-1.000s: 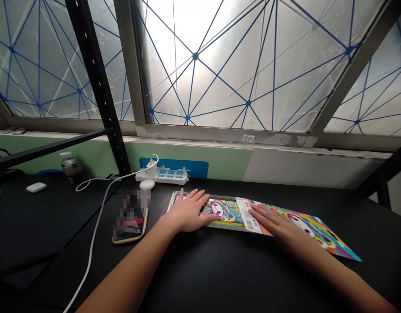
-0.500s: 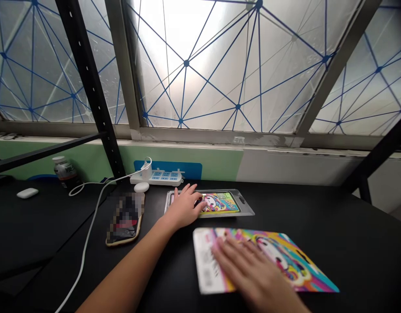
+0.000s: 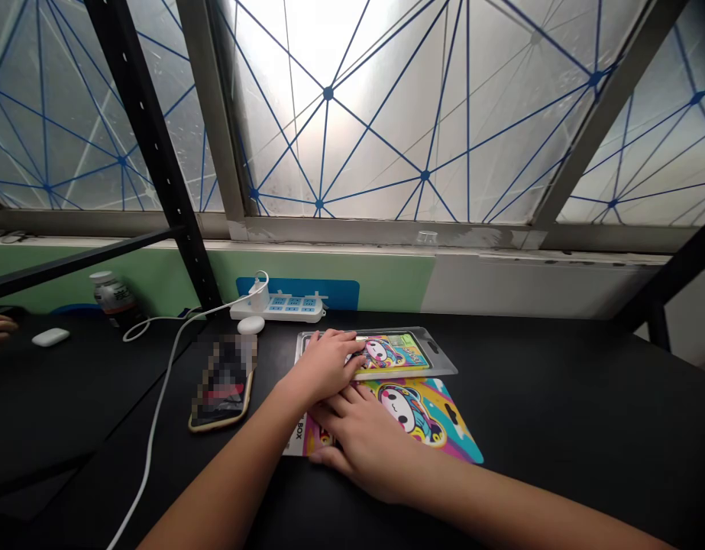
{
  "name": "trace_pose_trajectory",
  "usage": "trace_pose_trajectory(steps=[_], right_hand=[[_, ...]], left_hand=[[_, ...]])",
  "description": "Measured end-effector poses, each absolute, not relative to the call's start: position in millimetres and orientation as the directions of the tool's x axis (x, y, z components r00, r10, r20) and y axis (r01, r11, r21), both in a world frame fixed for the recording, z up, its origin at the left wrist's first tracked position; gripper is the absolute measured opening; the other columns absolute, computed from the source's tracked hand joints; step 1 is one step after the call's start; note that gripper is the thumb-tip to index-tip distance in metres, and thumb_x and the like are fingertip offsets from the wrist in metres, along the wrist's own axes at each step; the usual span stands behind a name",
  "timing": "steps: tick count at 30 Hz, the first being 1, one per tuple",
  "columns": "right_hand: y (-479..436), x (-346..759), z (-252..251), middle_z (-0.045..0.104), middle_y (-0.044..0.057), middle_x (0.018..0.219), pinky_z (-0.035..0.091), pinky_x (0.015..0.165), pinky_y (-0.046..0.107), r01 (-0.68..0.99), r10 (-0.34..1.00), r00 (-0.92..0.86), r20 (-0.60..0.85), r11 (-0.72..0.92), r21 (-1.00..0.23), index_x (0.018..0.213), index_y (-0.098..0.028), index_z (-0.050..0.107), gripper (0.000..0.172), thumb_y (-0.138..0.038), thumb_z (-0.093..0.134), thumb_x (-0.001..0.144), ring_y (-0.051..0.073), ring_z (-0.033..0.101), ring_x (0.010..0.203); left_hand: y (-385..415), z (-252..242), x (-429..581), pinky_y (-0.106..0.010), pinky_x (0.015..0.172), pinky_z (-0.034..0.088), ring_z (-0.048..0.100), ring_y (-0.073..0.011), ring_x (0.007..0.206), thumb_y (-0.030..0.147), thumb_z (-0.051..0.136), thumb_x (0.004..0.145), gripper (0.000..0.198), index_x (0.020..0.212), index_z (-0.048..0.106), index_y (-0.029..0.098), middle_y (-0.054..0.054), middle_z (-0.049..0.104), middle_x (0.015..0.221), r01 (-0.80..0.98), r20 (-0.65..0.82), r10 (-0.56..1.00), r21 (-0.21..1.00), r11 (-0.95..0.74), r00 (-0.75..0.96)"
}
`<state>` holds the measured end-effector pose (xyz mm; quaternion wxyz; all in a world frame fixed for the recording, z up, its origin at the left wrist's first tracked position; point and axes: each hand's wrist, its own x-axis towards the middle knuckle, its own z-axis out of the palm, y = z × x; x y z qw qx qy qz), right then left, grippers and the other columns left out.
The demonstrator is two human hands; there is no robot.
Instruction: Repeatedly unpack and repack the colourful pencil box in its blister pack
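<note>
Black table (image 3: 558, 405) carries a clear pack (image 3: 395, 353), long axis left-right, hang hole (image 3: 433, 346) rightward, beneath the outspread left hand (image 3: 328, 364); just nearside of the pack, the flattened right hand (image 3: 367, 443) rests on a card (image 3: 424, 416).

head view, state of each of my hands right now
Left hand: open, resting on the clear plastic pack.
Right hand: open, resting on the colourful card.

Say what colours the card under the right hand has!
The card is mainly turquoise, yellow, pink, purple and white; it shows best in the head view.
</note>
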<state>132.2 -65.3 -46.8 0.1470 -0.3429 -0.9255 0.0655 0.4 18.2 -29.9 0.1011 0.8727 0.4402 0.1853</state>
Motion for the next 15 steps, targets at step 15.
trace_pose_trajectory(steps=[15], right_hand=[[-53,168,-51,0.063,0.009,0.124,0.043,0.101,0.046,0.653,0.686,-0.705,0.183,0.727,-0.211,0.131,-0.025,0.060,0.040,-0.047,0.048,0.100,0.029,0.054,0.116]], left_hand=[[34,-41,-12,-0.053,0.116,0.025,0.044,-0.0280,0.137,0.041,0.051,0.099,0.036,0.134,0.061,0.035,-0.001,0.054,0.148,0.694,0.201,0.786,0.378,-0.613,0.584]])
